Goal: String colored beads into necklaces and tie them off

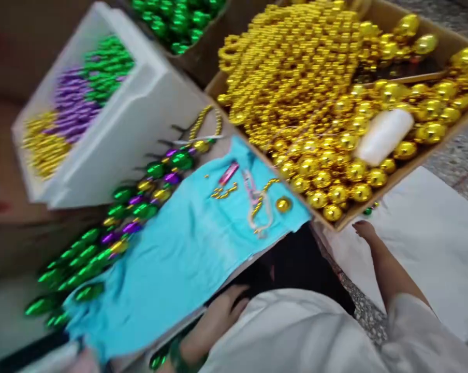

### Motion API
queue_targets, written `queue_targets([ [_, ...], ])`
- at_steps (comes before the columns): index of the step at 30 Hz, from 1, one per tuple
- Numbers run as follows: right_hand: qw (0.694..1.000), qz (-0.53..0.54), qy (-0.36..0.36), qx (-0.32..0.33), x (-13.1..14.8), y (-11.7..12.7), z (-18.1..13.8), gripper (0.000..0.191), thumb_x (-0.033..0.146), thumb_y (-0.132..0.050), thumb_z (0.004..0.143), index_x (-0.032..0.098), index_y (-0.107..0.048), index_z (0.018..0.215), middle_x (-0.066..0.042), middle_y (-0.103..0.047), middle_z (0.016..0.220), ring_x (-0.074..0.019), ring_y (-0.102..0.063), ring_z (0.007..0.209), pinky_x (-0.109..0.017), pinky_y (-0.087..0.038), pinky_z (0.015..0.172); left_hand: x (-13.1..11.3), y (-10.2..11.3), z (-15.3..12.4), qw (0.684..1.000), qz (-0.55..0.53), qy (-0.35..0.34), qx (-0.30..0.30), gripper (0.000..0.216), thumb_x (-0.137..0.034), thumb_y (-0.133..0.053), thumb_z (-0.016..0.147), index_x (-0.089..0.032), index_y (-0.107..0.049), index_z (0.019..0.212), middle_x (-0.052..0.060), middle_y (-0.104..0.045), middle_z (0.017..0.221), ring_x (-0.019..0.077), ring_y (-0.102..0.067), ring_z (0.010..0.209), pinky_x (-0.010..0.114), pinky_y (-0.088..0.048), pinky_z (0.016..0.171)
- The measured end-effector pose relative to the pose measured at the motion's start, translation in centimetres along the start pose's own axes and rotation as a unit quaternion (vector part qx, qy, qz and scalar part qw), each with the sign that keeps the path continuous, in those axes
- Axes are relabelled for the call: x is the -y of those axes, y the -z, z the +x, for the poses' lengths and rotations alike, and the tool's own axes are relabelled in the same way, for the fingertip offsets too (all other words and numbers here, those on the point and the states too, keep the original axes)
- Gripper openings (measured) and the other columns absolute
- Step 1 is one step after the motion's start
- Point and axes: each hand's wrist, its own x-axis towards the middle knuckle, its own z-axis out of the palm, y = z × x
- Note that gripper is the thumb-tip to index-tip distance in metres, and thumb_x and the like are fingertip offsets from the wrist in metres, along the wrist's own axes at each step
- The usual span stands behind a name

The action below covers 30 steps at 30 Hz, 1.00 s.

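Many gold beads (296,67) fill the cardboard box (405,167) at far right; the right hand (366,232) is just beside its near corner, the left hand (222,315) by the near edge of the blue cloth (167,264). I cannot tell whether either grasps anything.

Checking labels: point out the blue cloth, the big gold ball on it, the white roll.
Blue cloth (156,269), head view: bare lower stretch.
Gold ball (283,205), head view: its middle.
White roll (385,137), head view: middle of its side.

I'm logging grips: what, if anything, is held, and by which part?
Nothing shows in the left hand; whether the blurred right hand grips anything cannot be told.
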Motion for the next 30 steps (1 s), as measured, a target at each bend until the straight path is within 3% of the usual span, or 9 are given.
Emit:
queue_targets([
  [2, 0.992, -0.07, 0.028, 0.099, 0.9, -1.5, -3.9, 0.013, 0.026, -0.065, 0.087, 0.015, -0.064, 0.081, -0.002, -0.064, 0.078, -0.0126, -0.06, 0.071, -0.028, -0.052, 0.067, -0.1, -0.2, -1.7, 0.998, -0.03, -0.052, -0.008, 0.032, -0.036, -0.049, 0.095, -0.023, -0.065, 0.119, 0.008, -0.067, 0.121, 0.0215, -0.064, 0.111, 0.036, -0.051, 0.1],
  [4, 0.97, -0.123, 0.075, 0.195, 2.1, -2.2, -8.0, 0.023, 0.015, -0.07, 0.076, 0.018, -0.058, 0.056, 0.0, -0.057, 0.058, -0.0144, -0.055, 0.058, -0.027, -0.046, 0.057, 0.0, 0.1, -2.4, 0.989, -0.046, -0.116, -0.075, 0.03, -0.033, -0.048, 0.095, -0.02, -0.067, 0.115, 0.007, -0.07, 0.114, 0.0187, -0.066, 0.105, 0.032, -0.053, 0.094],
  [6, 0.94, -0.154, 0.124, 0.277, 3.9, -2.1, -12.1, 0.019, 0.015, -0.07, 0.07, 0.02, -0.059, 0.054, 0.001, -0.056, 0.054, -0.0151, -0.053, 0.054, -0.027, -0.043, 0.052, 0.8, 0.6, -2.7, 0.974, -0.041, -0.157, -0.156, 0.028, -0.03, -0.047, 0.096, -0.02, -0.067, 0.113, 0.006, -0.072, 0.107, 0.0164, -0.067, 0.099, 0.029, -0.054, 0.089],
  [8, 0.898, -0.159, 0.227, 0.342, 6.6, -1.8, -15.9, 0.015, 0.029, -0.063, 0.078, 0.022, -0.062, 0.065, 0.002, -0.057, 0.059, -0.0151, -0.054, 0.056, -0.027, -0.042, 0.053, 2.1, 0.8, -2.9, 0.954, -0.032, -0.172, -0.244, 0.026, -0.029, -0.047, 0.097, -0.02, -0.068, 0.109, 0.006, -0.073, 0.101, 0.0152, -0.067, 0.093, 0.028, -0.054, 0.084],
  [9, 0.882, -0.159, 0.296, 0.329, 8.2, -1.8, -17.6, 0.017, 0.034, -0.059, 0.082, 0.022, -0.062, 0.07, 0.001, -0.059, 0.063, -0.0157, -0.055, 0.059, -0.028, -0.043, 0.056, 2.8, 0.8, -2.9, 0.942, -0.027, -0.171, -0.288, 0.025, -0.028, -0.047, 0.097, -0.019, -0.068, 0.107, 0.006, -0.073, 0.098, 0.0152, -0.067, 0.09, 0.028, -0.054, 0.083],
  [13, 0.832, -0.165, 0.513, 0.128, 15.6, -3.8, -22.1, 0.014, 0.034, -0.055, 0.088, 0.023, -0.064, 0.088, -0.003, -0.069, 0.082, -0.0183, -0.063, 0.074, -0.031, -0.047, 0.069, 5.6, 0.4, -1.8, 0.895, 0.027, -0.155, -0.418, 0.024, -0.026, -0.048, 0.097, -0.018, -0.067, 0.107, 0.008, -0.07, 0.096, 0.0174, -0.063, 0.09, 0.031, -0.052, 0.082],
  [18, 0.717, -0.202, 0.666, 0.02, 22.4, -9.6, -24.3, 0.013, 0.025, -0.052, 0.091, 0.021, -0.064, 0.091, -0.006, -0.069, 0.088, -0.0202, -0.064, 0.08, -0.031, -0.047, 0.07, 7.5, 1.0, 1.2, 0.859, 0.161, -0.196, -0.444, 0.026, -0.018, -0.043, 0.097, -0.017, -0.065, 0.111, 0.008, -0.068, 0.097, 0.018, -0.061, 0.086, 0.031, -0.047, 0.076],
  [25, 0.675, -0.311, 0.668, -0.031, 25.5, -16.3, -24.4, 0.02, 0.023, -0.048, 0.092, 0.017, -0.066, 0.091, -0.009, -0.067, 0.088, -0.0213, -0.061, 0.079, -0.03, -0.042, 0.066, 8.4, 2.1, 2.5, 0.838, 0.223, -0.233, -0.44, 0.03, -0.018, -0.036, 0.1, -0.016, -0.063, 0.11, 0.01, -0.066, 0.098, 0.0185, -0.059, 0.09, 0.033, -0.043, 0.074],
  [30, 0.655, -0.441, 0.613, -0.041, 26.6, -19.0, -24.5, 0.023, 0.023, -0.047, 0.092, 0.015, -0.068, 0.098, -0.011, -0.065, 0.099, -0.0222, -0.06, 0.087, -0.03, -0.038, 0.064, 6.4, 2.4, 5.0, 0.779, 0.295, -0.331, -0.443, 0.031, -0.015, -0.036, 0.099, -0.012, -0.06, 0.118, 0.012, -0.064, 0.112, 0.0227, -0.055, 0.113, 0.034, -0.042, 0.078],
])
